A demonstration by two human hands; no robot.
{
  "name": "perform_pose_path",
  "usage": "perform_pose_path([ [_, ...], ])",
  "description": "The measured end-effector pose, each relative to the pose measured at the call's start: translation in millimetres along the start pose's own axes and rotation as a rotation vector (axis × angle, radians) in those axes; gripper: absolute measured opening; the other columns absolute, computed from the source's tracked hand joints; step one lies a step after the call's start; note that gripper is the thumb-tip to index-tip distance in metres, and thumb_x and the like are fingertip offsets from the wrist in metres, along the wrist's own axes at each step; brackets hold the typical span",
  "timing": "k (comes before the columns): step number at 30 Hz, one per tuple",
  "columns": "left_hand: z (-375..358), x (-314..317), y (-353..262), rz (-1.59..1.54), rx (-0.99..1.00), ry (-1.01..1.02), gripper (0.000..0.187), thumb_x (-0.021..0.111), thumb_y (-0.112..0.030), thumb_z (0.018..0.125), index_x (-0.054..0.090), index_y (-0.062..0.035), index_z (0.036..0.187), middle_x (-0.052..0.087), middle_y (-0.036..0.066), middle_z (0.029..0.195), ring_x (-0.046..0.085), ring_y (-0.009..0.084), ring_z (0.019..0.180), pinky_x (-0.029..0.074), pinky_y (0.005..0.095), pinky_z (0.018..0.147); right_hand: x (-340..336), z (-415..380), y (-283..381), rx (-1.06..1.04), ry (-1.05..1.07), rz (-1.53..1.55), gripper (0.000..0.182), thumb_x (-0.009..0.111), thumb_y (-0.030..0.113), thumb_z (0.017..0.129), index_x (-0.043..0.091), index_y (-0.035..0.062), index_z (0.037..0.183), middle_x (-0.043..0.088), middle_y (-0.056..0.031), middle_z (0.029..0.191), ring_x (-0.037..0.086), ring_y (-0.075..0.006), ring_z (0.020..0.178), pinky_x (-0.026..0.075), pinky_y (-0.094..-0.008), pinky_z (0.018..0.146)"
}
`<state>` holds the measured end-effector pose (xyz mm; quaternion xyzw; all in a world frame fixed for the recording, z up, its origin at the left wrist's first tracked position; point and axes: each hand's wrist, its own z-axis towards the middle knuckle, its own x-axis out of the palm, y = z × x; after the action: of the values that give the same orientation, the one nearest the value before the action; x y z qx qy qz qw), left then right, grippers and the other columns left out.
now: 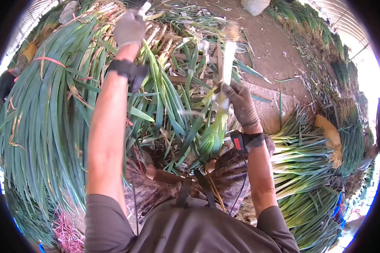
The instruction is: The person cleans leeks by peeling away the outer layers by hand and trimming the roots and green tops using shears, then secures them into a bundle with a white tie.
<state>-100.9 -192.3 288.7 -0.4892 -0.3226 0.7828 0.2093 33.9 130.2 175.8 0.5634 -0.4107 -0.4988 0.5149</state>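
Observation:
My right hand (239,101), in a dirty glove, is closed around a thick leek (228,63). The leek stands nearly upright, its root end at the top and its green leaves hanging below toward my lap. My left hand (130,28), also gloved, reaches far forward over the pile and is closed on a stalk whose white end (145,8) sticks out past the fingers. Loose green leaves (169,97) and stripped scraps lie between my hands. A pale blurred streak beside the right hand cannot be made out.
A big heap of leeks (42,114), bound with pink twine (50,61), lies at my left. Trimmed leeks (302,156) are stacked at my right. Bare ground (274,50) extends ahead, with more leeks (346,122) along the right side. Pink twine (67,232) lies piled lower left.

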Motion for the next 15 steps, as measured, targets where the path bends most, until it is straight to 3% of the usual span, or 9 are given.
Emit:
perform_pose_path([
  [2,-38.7,49.9,27.8,0.014,0.236,0.15,0.058,0.063,-0.033,0.097,0.048,-0.0055,0.146,0.065,0.021,0.131,0.071,0.024,0.106,0.056,0.0362,0.089,-8.4,5.5,-0.5,0.031,-0.112,0.076,0.036,0.057,0.032,0.104,0.069,-0.0019,0.108,0.069,-0.0043,0.09,0.062,-0.0117,0.082,0.051,-0.0273,0.076],
  [4,-114.5,91.4,37.9,-0.155,0.561,0.443,0.079,0.075,-0.041,0.087,0.039,-0.005,0.147,0.05,0.028,0.139,0.062,0.0369,0.117,0.046,0.0425,0.107,-15.2,20.0,-6.4,-0.056,-0.082,0.143,0.036,0.056,0.032,0.105,0.068,-0.0026,0.109,0.071,-0.0081,0.093,0.066,-0.0137,0.081,0.053,-0.0261,0.075],
  [5,-146.3,126.8,56.9,-0.323,0.614,0.608,0.086,0.082,-0.043,0.08,0.043,-0.0027,0.144,0.055,0.026,0.135,0.06,0.0365,0.121,0.045,0.0406,0.108,-15.1,24.6,-5.5,-0.086,-0.054,0.206,0.037,0.056,0.032,0.105,0.067,-0.0029,0.11,0.071,-0.0094,0.094,0.067,-0.0146,0.081,0.054,-0.0259,0.074],
  [6,-177.4,135.2,57.5,-0.26,0.572,0.821,0.086,0.085,-0.044,0.076,0.049,0.0003,0.139,0.064,0.02,0.123,0.064,0.0323,0.11,0.048,0.0391,0.101,-14.5,27.1,0.5,-0.103,-0.03,0.212,0.037,0.056,0.032,0.105,0.067,-0.0031,0.111,0.072,-0.0098,0.095,0.067,-0.0148,0.082,0.054,-0.0265,0.074],
  [8,-226.5,148.8,52.4,-0.431,0.385,0.944,0.076,0.085,-0.038,0.08,0.052,0.0026,0.135,0.068,0.013,0.11,0.064,0.0247,0.096,0.049,0.0368,0.093,-13.5,29.5,17.6,-0.136,0.016,0.219,0.038,0.056,0.032,0.105,0.067,-0.0034,0.112,0.072,-0.0105,0.097,0.068,-0.0153,0.082,0.055,-0.0276,0.074],
  [11,-256.8,169.1,53.8,-0.798,0.028,1.028,0.054,0.081,-0.019,0.087,0.056,0.0054,0.13,0.066,0.01,0.117,0.06,0.0171,0.109,0.047,0.0314,0.099,-11.1,34.3,20.1,-0.093,-0.032,0.15,0.04,0.054,0.033,0.106,0.065,-0.004,0.115,0.073,-0.0114,0.097,0.068,-0.0153,0.08,0.056,-0.0285,0.074],
  [12,-261.9,171.6,58.3,-0.855,0.027,0.992,0.054,0.08,-0.019,0.088,0.056,0.0055,0.13,0.065,0.007,0.112,0.058,0.0135,0.105,0.047,0.0299,0.097,-10.1,33.6,18.0,-0.101,-0.063,0.124,0.033,0.059,0.031,0.105,0.067,-0.0003,0.109,0.068,-0.0004,0.091,0.058,-0.0061,0.079,0.048,-0.0245,0.068],
  [15,-269.9,175.9,65.3,-0.958,0.097,0.788,0.053,0.08,-0.025,0.088,0.058,0.0045,0.126,0.069,0.013,0.104,0.06,0.0156,0.094,0.049,0.0328,0.089,4.6,6.8,12.4,-0.093,-0.039,0.18,0.038,0.06,0.034,0.104,0.061,-0.0003,0.12,0.067,-0.0012,0.095,0.059,-0.0074,0.083,0.05,-0.026,0.07],
])
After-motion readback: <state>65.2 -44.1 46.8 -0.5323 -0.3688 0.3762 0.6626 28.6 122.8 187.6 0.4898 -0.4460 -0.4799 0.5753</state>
